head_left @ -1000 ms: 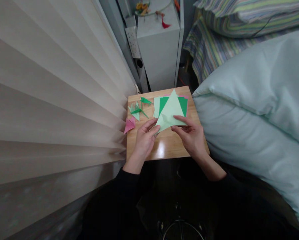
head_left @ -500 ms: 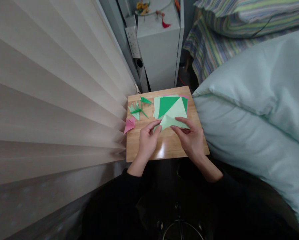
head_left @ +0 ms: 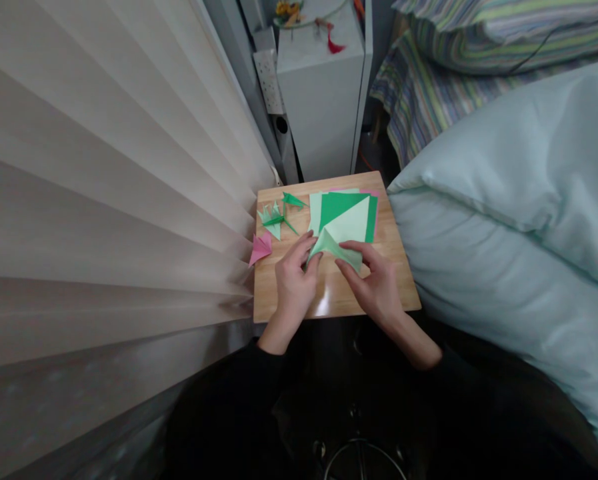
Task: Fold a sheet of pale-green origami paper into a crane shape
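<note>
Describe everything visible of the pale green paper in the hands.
The pale green paper looks thin, matte and creased, with a pointed corner at its far end. Its near part bends up into a ridge. The left hand pinches one side, the right hand the other, over the wooden table. It partly covers a dark green sheet.

from my end of the feed i can read no lettering, label, brand, number or sign, whether on the pale green paper (head_left: 353, 223), the wooden table (head_left: 266, 290) or the white cabinet (head_left: 323, 113).
</note>
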